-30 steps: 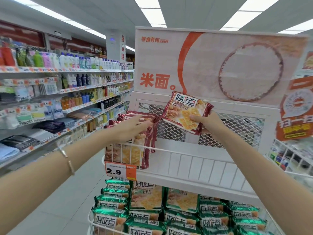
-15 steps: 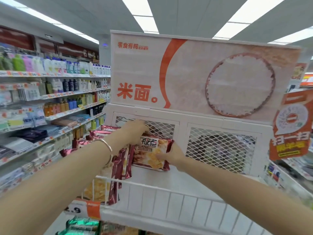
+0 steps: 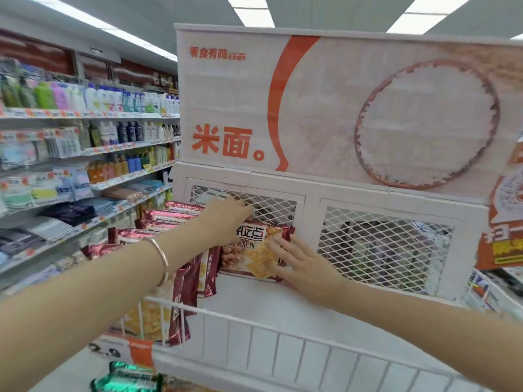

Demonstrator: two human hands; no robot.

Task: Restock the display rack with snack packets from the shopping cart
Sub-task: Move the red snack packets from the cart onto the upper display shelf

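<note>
Right hand (image 3: pixel 300 264) flat, fingers spread, pressing the red snack packet (image 3: pixel 252 251) back against the mesh back panel (image 3: pixel 382 244) of the display rack (image 3: pixel 283 335). That's a push to seat it, I'd say, not a grip. The left hand (image 3: pixel 226 219), just beside it, lies over the tops of the row of red packets (image 3: pixel 169 219), likely bracing them so the newcomer gets its slot. Whether those fingers grip anything, I can't tell. The shopping cart is out of view.

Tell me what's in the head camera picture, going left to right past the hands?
Bottle shelves → bracelet → left hand → snack packet → right hand → wire mesh → orange sign.
</note>
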